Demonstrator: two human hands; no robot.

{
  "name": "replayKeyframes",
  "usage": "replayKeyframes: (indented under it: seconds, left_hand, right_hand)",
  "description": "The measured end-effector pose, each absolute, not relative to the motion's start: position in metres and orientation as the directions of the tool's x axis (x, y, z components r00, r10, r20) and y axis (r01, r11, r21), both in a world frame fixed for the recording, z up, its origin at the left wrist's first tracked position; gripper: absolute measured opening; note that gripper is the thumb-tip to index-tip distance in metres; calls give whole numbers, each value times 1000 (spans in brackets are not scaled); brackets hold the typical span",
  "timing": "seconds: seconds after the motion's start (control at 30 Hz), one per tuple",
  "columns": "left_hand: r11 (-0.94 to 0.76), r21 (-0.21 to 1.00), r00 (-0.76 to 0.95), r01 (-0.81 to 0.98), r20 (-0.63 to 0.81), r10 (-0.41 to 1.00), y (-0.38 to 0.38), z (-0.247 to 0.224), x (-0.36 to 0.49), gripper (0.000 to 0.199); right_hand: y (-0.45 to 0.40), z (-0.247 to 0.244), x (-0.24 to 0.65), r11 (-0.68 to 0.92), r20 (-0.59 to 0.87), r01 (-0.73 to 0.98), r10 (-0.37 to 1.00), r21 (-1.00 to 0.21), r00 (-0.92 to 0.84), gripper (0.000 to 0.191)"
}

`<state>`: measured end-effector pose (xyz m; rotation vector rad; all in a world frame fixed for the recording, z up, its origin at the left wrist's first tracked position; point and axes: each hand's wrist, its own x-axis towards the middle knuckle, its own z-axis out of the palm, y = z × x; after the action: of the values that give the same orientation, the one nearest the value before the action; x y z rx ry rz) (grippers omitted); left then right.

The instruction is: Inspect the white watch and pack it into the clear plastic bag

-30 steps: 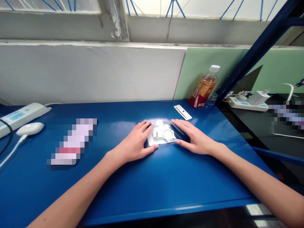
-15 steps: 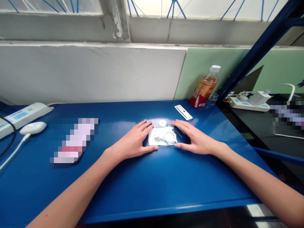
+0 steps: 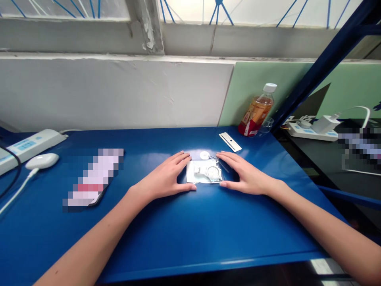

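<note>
A small clear packet [image 3: 192, 176] lies flat on the blue table [image 3: 190, 230], with a white ring-shaped piece [image 3: 213, 173] in it or on top of it; glare hides which. At its left edge rests my left hand [image 3: 166, 176], fingers stretched and thumb apart along the near side. My right hand [image 3: 245, 172] lies at the packet's right edge in the same spread pose. Neither hand is closed around anything. Just behind the packet, between my fingertips, is a round white disc [image 3: 204, 155]. Thin dark slivers, too small to name, lie near my right fingers.
A white slotted card [image 3: 230, 142] lies behind my right hand, near a drink bottle [image 3: 256, 113] against the green panel. To the left are a blurred-out phone [image 3: 98, 178], a white cabled device [image 3: 42, 161] and a power strip [image 3: 32, 147]. A blue post [image 3: 321, 59] slants up at right.
My left thumb has drawn back very slightly to the left. Otherwise both hands and the packet stay in place.
</note>
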<state>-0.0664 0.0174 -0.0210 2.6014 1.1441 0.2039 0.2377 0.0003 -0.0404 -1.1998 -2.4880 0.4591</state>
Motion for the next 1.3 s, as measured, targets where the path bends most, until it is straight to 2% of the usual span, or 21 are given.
replayKeyframes:
  seconds: [0.57,0.73,0.9,0.97,1.1,1.17,1.3]
  left_hand:
    - [-649,297,667,700,52,743,16,-22,-64,84]
    - [-720,300,718,625,138,682,12,-19,-59,67]
    - [-756,289,733,587,206,648,10,-21,-56,50]
    - [-770,274,736,577,234,635,10,-22,-55,43]
    - [-790,241,733,564,293,613,11,-23,-52,39]
    - [-792,245,720,559,331,610,11,-24,-51,36]
    - [-755,348,608,556,450,654,9,-28,-48,31]
  right_hand:
    - [2,-41,238,586,147,708,801,-394,-580,82]
    - [2,-43,238,582,133,715,803,-388,-581,81]
    - [2,-45,239,617,197,674,779,-407,-595,91]
    - [3,-44,239,663,247,625,742,-412,-624,81]
    - [4,-42,239,752,399,520,657,-405,-640,43]
    - [4,-41,237,764,455,493,644,-416,-615,35]
    - [1,-39,229,684,486,444,727,-579,-485,25]
